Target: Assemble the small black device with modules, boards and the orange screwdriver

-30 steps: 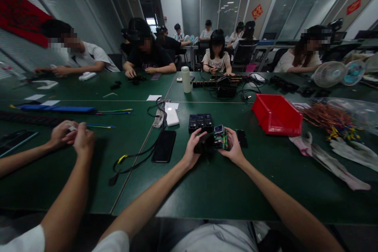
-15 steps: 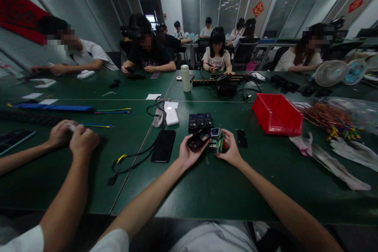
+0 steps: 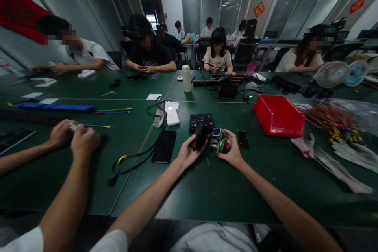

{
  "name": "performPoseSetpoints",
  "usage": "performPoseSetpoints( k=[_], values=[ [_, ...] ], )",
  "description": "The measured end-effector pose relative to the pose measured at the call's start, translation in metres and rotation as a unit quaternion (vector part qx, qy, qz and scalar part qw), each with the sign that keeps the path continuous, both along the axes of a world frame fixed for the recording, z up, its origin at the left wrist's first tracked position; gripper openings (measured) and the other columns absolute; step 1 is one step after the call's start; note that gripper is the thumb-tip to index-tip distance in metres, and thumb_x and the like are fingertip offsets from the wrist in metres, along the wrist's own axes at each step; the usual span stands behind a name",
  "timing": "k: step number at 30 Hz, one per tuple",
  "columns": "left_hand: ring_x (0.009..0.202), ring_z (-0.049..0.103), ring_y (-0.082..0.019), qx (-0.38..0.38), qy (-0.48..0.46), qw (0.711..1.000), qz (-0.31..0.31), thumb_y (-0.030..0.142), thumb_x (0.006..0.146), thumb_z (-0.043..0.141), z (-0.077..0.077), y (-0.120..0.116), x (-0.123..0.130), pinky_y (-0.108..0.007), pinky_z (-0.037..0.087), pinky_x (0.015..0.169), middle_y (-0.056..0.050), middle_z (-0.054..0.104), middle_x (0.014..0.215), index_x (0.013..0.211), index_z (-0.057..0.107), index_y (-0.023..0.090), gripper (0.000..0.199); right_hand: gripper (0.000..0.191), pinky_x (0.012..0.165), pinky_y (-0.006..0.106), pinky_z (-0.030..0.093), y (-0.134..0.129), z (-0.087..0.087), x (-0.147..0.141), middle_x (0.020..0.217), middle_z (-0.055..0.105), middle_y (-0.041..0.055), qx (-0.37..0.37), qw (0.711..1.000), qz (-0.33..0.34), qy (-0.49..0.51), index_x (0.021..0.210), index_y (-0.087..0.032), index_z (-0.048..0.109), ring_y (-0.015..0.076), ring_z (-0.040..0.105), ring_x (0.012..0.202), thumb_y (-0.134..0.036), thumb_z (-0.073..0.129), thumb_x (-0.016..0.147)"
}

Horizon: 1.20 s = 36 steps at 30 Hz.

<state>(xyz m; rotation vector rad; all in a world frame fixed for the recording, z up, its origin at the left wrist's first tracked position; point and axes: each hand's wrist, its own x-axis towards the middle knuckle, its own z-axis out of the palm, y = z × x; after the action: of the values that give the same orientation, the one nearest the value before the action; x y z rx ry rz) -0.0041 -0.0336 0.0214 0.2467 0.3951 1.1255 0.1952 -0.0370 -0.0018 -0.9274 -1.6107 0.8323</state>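
Note:
My left hand [image 3: 188, 152] is closed around a black plastic housing [image 3: 201, 137], which is tilted up on its edge. Close beside it, my right hand [image 3: 232, 152] grips a green circuit board [image 3: 217, 144] by its right side. A small square screen [image 3: 217, 131] sits at the board's top end, and some red wire shows near my right fingers. The housing and the board are slightly apart. Just behind both hands lie several black boxy modules [image 3: 201, 120] in a row. A flat black plate [image 3: 243, 139] rests to the right of my right hand.
A black phone [image 3: 164, 147], a looped black cable [image 3: 134, 159] and a white device [image 3: 171, 114] lie to the left. On the right are a red bin [image 3: 279, 116], gloves [image 3: 333, 161] and copper-coloured wires [image 3: 329, 116]. A co-worker's hands [image 3: 78, 138] work at far left; a bottle [image 3: 186, 78] stands behind.
The black housing in my left hand has turned from showing its open inside to standing more on edge. My right hand and the board have barely moved.

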Motion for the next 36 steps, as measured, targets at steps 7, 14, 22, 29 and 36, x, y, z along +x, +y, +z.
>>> performPoseSetpoints(
  k=[7, 14, 22, 29, 36],
  values=[
    [0.093, 0.063, -0.019, 0.061, 0.113, 0.992, -0.012, 0.02, 0.076, 0.059, -0.0041, -0.0001, -0.0004, -0.03, 0.05, 0.082, -0.01, 0.064, 0.107, 0.115, 0.054, 0.015, 0.04, 0.088, 0.082, 0.039, 0.05, -0.0005, 0.0016, -0.0027, 0.134, 0.037, 0.012, 0.0, 1.0, 0.004, -0.012, 0.133, -0.025, 0.024, 0.0259, 0.057, 0.102, -0.02, 0.072, 0.06],
    [0.085, 0.062, -0.014, 0.131, 0.188, 0.973, -0.02, 0.023, 0.074, 0.062, 0.0003, -0.0002, 0.0003, -0.023, 0.048, 0.075, -0.006, 0.064, 0.106, 0.12, 0.051, 0.019, 0.048, 0.089, 0.084, 0.039, 0.05, -0.0003, 0.0013, -0.0042, 0.135, 0.038, 0.0114, -0.017, 1.0, 0.016, -0.01, 0.134, -0.026, 0.023, 0.025, 0.058, 0.102, -0.02, 0.072, 0.061],
    [0.089, 0.062, -0.018, 0.136, 0.211, 0.968, -0.002, 0.025, 0.073, 0.064, -0.001, 0.0029, -0.0033, -0.028, 0.047, 0.078, -0.007, 0.064, 0.106, 0.126, 0.046, 0.021, 0.057, 0.088, 0.086, 0.039, 0.05, -0.0017, 0.0054, -0.0049, 0.136, 0.037, 0.0118, -0.013, 0.999, 0.025, -0.014, 0.135, -0.026, 0.022, 0.0247, 0.058, 0.103, -0.022, 0.072, 0.063],
    [0.097, 0.058, -0.018, 0.15, 0.239, 0.959, 0.013, 0.023, 0.068, 0.068, -0.0018, 0.0018, -0.0024, -0.026, 0.045, 0.081, -0.006, 0.058, 0.119, 0.126, 0.047, 0.023, 0.061, 0.087, 0.086, 0.04, 0.049, -0.0015, 0.0021, -0.0045, 0.133, 0.041, 0.012, -0.017, 0.999, 0.018, -0.029, 0.134, -0.025, 0.023, 0.0239, 0.059, 0.099, -0.022, 0.073, 0.062],
    [0.095, 0.059, -0.018, 0.137, 0.242, 0.96, 0.018, 0.021, 0.066, 0.07, 0.0011, 0.0006, -0.002, -0.025, 0.045, 0.081, -0.005, 0.061, 0.113, 0.123, 0.049, 0.023, 0.061, 0.087, 0.086, 0.041, 0.049, -0.0019, 0.0024, -0.0037, 0.13, 0.044, 0.0115, -0.021, 0.999, 0.017, -0.033, 0.134, -0.025, 0.024, 0.024, 0.06, 0.098, -0.024, 0.074, 0.062]
  ],
)
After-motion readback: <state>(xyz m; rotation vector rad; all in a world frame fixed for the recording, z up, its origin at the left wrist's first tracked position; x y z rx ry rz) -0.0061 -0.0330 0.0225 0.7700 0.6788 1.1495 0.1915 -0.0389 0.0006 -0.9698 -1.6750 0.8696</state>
